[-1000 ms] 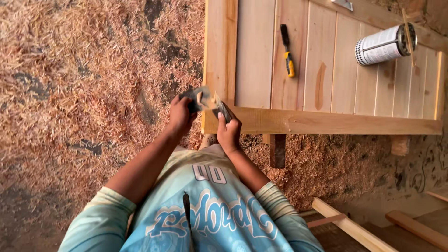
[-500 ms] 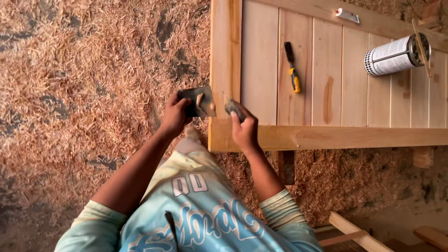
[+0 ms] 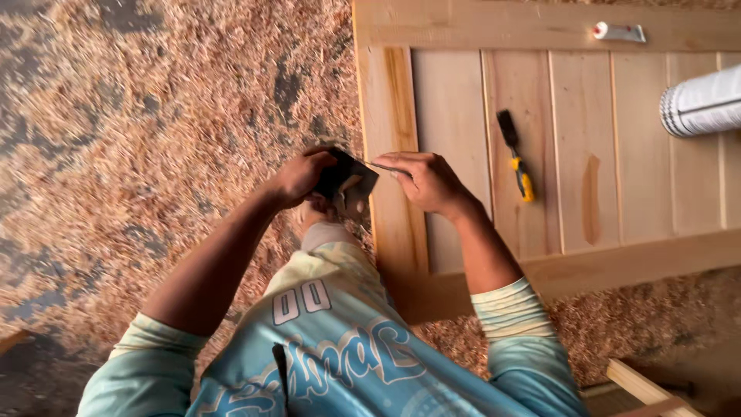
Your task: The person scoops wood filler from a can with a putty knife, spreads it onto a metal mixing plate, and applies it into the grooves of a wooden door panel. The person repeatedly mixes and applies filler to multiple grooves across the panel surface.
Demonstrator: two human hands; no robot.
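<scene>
A pale wooden door (image 3: 571, 147) of vertical boards lies flat in front of me. At its left edge my left hand (image 3: 299, 177) grips a dark flat metal plate (image 3: 351, 181), held just off the left frame board (image 3: 394, 116). My right hand (image 3: 426, 182) rests on that board and pinches a thin flat blade (image 3: 384, 166), whose tip points toward the dark plate. The two hands are almost touching. What lies on the plate's face is hidden.
On the door lie a yellow-handled tool with a dark head (image 3: 515, 154), a white ribbed roll (image 3: 698, 100) at the right edge and a small white tube (image 3: 617, 32) on the top rail. Wood shavings (image 3: 139, 131) cover the floor. Loose timber strips (image 3: 648, 390) lie at lower right.
Both hands have moved from the door's near corner farther up along the left frame board. The right hand now rests on the board with the blade toward the plate.
</scene>
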